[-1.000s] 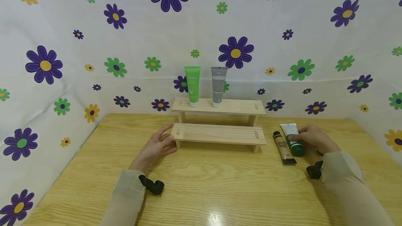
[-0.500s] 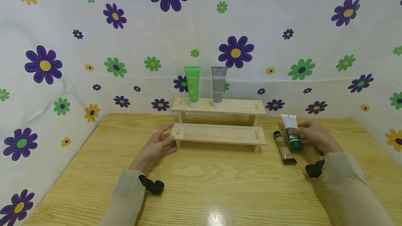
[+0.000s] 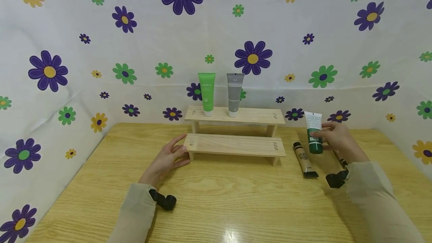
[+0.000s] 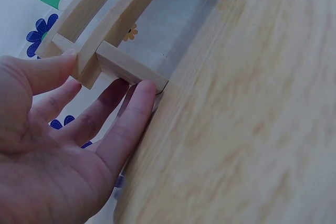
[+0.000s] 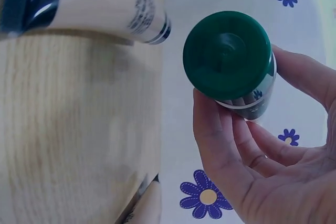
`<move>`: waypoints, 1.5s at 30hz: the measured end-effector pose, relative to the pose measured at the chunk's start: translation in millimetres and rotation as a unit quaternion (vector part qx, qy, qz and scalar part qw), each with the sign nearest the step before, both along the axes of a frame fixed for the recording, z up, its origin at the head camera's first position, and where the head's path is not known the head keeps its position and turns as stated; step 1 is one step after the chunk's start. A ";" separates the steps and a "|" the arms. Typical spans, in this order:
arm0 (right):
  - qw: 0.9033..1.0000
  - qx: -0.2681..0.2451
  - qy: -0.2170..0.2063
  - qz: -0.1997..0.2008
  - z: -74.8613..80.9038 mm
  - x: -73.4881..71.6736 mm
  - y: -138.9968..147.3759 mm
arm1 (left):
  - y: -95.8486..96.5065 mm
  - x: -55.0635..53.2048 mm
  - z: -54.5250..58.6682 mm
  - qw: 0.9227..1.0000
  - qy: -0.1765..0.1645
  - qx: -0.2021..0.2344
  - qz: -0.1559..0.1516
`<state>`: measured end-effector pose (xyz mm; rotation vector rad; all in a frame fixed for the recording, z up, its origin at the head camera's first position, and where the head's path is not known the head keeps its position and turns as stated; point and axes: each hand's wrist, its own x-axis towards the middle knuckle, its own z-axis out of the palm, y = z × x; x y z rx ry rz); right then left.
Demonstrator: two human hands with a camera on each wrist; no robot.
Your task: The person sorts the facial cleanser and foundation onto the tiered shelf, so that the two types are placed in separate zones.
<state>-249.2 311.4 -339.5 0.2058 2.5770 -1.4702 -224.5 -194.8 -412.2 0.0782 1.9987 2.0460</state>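
My left hand (image 3: 167, 160) holds the left end of the lower step of a wooden two-step stand (image 3: 233, 144). In the left wrist view, the thumb is at the board's corner and the fingertips (image 4: 144, 90) lie against its leg. My right hand (image 3: 342, 141) grips a green-and-white squeeze tube (image 3: 314, 134) between thumb and fingers. The tube is upright above the table, its green cap (image 5: 228, 53) facing down. A beige tube (image 3: 305, 160) with black ends lies just left of it. Another slim tube (image 5: 149, 203) lies partly hidden under my right hand.
On the upper step (image 3: 256, 114) a bright green tube (image 3: 207, 93) and a grey tube (image 3: 234, 95) stand on their caps. Behind the wooden table (image 3: 209, 201) hangs a white flowered cloth (image 3: 145, 48), which also closes in both sides.
My right hand has raised the green-and-white tube off the table and brought it from leaning to upright. My left hand keeps its place on the stand.
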 end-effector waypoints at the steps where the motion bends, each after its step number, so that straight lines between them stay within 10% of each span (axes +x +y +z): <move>1: 1.000 0.002 0.005 -0.004 1.3 -0.2 -0.9 | -0.2 0.1 -0.1 1.000 0.002 0.000 -0.001; 45: 0.979 -0.061 0.177 -0.086 38.0 -1.4 -66.9 | -0.5 -0.5 -2.1 1.000 0.015 -0.002 -0.011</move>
